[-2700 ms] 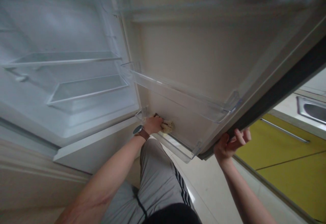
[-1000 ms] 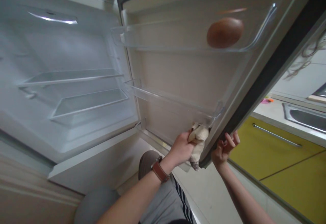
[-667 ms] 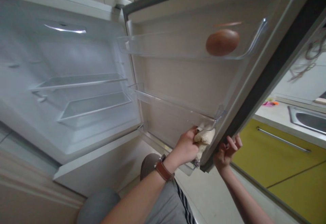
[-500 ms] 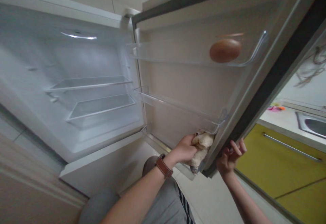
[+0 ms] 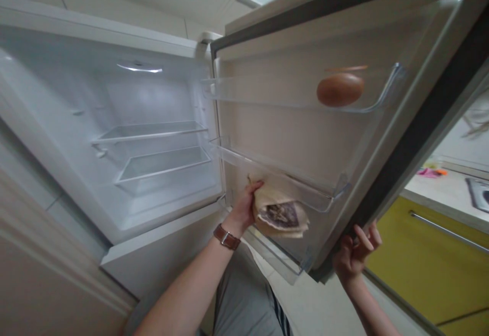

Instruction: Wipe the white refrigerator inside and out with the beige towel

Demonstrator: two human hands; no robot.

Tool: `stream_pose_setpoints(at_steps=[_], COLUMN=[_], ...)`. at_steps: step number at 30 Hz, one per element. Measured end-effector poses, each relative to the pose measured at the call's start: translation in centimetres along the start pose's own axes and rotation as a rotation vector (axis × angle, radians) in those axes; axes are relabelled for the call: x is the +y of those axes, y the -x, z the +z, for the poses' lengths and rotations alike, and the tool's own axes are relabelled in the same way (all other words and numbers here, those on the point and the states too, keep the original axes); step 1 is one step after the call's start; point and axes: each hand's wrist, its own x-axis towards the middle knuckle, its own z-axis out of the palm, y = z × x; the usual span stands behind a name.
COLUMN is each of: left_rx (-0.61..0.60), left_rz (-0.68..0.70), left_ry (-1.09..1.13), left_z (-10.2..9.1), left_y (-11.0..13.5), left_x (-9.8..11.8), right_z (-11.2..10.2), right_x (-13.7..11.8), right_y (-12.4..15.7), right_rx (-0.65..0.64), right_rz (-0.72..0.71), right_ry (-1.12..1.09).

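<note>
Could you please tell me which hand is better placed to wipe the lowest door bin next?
Probably the left hand: it holds the cloth near the lowest bin, while the right hand is at the edge of the fridge door.

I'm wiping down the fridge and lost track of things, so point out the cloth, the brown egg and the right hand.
Cloth (image 5: pixel 281 214), head view: its dark patch.
Brown egg (image 5: pixel 340 90), head view: middle of its side.
Right hand (image 5: pixel 355 255), head view: middle of the hand.
</note>
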Motion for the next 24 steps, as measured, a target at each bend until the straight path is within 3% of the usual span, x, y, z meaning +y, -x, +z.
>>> stream_pose_setpoints(at_steps=[2, 6, 8, 10, 13, 18, 22, 24], left_rx=[0.131, 0.499, 0.639, 0.676, 0.627, 0.610, 0.482, 0.480], left_rz=[0.113, 0.733, 1.059, 1.252, 1.271, 1.081, 1.065, 0.997], left_ry=[0.037, -0.019, -0.227, -0.532, -0.851, -1.192, -1.670, -1.868], left_z=[-1.7, -5.7, -7.7, -9.3, -10.6, -11.4, -11.7, -11.9], left_y=[-0.9, -2.4, -3.1, -3.9, -5.5, -7.7, -7.6, -7.3], left_x=[2.7, 7.5, 8.7, 9.1, 8.2, 4.8, 2.7, 2.3], right_z=[0.0, -0.1, -0.1, -0.1, -0.1, 0.0, 0.1, 0.0], right_x=[0.2, 0.2, 0.1, -0.2, -0.5, -0.8, -1.0, -1.1], right_y=[0.2, 0.3, 0.2, 0.1, -0.1, -0.5, -0.8, -0.8], right_rx=[-0.006, -0.009, -0.003, 0.001, 0.007, 0.020, 0.016, 0.017], right_rz=[0.002, 0.013, 0.012, 0.011, 0.007, -0.019, -0.009, -0.007], right_ry=[0.007, 0.010, -0.003, -0.013, -0.010, -0.032, -0.043, -0.032])
